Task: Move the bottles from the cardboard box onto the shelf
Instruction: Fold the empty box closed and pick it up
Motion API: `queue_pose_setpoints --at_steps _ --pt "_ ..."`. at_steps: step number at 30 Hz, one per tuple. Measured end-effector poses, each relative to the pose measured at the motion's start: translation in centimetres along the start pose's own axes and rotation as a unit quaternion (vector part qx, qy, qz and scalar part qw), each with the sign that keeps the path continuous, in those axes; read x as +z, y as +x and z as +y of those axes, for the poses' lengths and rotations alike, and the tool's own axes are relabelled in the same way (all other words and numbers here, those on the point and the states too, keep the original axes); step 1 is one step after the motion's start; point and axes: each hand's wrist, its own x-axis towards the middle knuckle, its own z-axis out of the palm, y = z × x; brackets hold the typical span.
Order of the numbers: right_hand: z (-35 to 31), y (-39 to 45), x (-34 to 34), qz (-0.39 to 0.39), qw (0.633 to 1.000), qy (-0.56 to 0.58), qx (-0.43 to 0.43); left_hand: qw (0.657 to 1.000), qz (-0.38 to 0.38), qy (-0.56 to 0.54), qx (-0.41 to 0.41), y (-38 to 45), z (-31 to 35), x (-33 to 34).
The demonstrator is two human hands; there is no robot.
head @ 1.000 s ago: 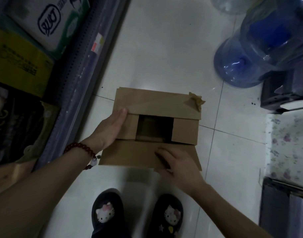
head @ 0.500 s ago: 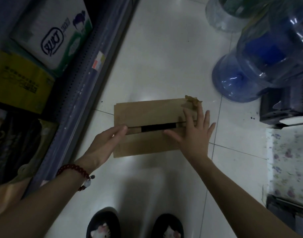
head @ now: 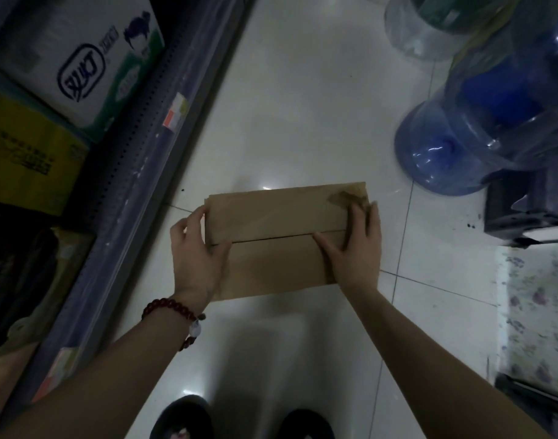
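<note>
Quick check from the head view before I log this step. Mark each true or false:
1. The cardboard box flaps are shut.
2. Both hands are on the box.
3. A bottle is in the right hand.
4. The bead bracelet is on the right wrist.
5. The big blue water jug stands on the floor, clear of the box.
1. True. The cardboard box shows both top flaps down, meeting at a thin seam.
2. True. The left hand grips its left end; the right hand lies flat on its right end.
3. False. No bottle from the box is visible; the right hand presses the flap.
4. False. The bracelet is on the left wrist.
5. True. The water jug stands apart, beyond the box.
</note>
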Motion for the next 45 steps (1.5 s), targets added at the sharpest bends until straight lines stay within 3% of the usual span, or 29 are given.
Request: queue_pose_setpoints --at_steps 2,4,6,10,23,29,37,45 --pt "1.0 0.3 -0.9 0.017 0.999 0.028 0.037 0.997 -0.041 -0.053 -0.039 0.0 0.0 0.1" --pt "1.5 0.4 -1.4 -0.031 0.994 0.059 0.084 0.990 -0.076 -0.083 -0.089 0.0 0.4 0.3" --pt "1.5 0.5 -1.8 -0.062 0.987 0.110 0.105 0.988 -0.068 -0.086 -0.112 0.1 1.4 0.4" --pt "-0.5 0.5 -5.3 -0.025 0.987 0.122 0.099 0.987 -0.050 -0.085 -0.125 0.4 5.2 -1.4" --pt "-16.4 3.1 -34.2 0.024 0.996 0.052 0.063 0.992 -0.072 -0.103 -0.023 -2.1 34.4 -18.8" --pt "-22.4 3.0 -45.6 0.015 0.996 0.052 0.075 0.990 -0.080 -0.115 0.020 -4.2 44.3 -26.0" --pt "-27.7 3.0 -55.3 -0.005 0.997 0.073 0.017 0.991 -0.049 -0.100 0.069 -6.8 53.7 -32.3" --pt "-32.2 7.0 -60.4 0.021 0.997 0.075 -0.004 0.991 -0.058 -0.097 0.066 -4.3 60.3 -35.9"
